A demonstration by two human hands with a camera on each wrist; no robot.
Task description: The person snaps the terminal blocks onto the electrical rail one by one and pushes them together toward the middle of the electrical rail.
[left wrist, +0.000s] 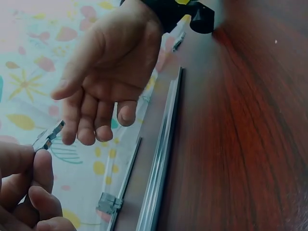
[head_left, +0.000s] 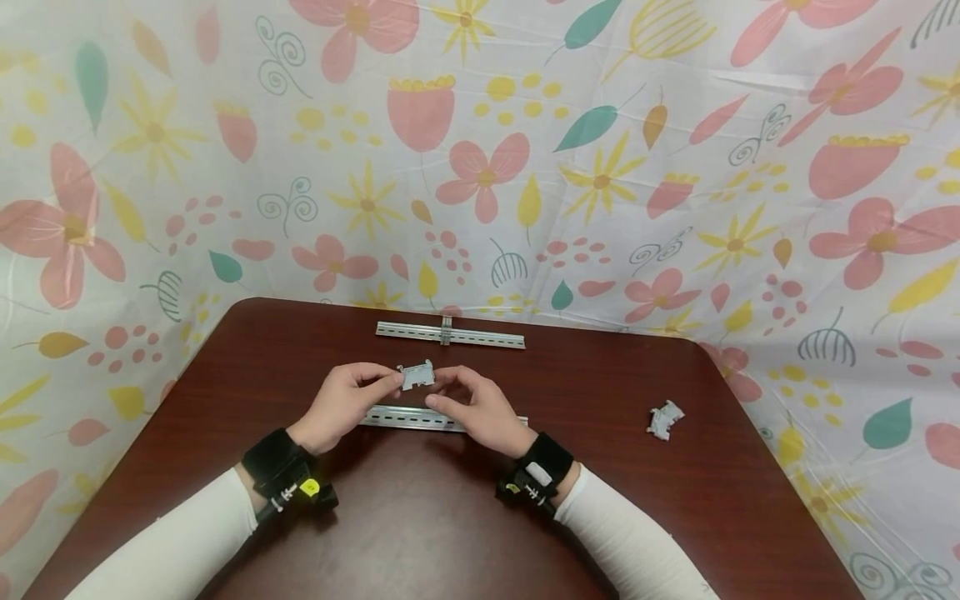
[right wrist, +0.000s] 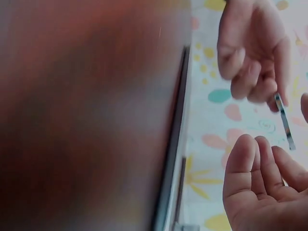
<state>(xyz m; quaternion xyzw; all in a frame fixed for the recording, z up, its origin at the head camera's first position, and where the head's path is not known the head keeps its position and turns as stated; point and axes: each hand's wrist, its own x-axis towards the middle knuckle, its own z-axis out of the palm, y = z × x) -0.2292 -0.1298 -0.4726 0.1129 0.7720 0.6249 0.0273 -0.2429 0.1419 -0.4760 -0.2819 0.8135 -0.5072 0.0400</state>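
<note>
My left hand (head_left: 343,406) pinches a grey DIN rail terminal block (head_left: 417,375) at one end, between thumb and fingers. In the left wrist view the terminal block (left wrist: 49,136) appears nearly edge-on. My right hand (head_left: 486,410) is at the block's other end; both wrist views show a gap between its relaxed fingers (right wrist: 241,156) and the block. Below both hands a slotted metal DIN rail (head_left: 412,418) lies across the table, its right part partly hidden by the right hand.
Farther back lies a second DIN rail (head_left: 401,331), with grey terminal blocks (head_left: 446,331) mounted near its middle. Another terminal block (head_left: 664,419) rests loose on the dark wooden table (head_left: 600,500) to the right. A flower-patterned curtain (head_left: 480,250) hangs behind the table.
</note>
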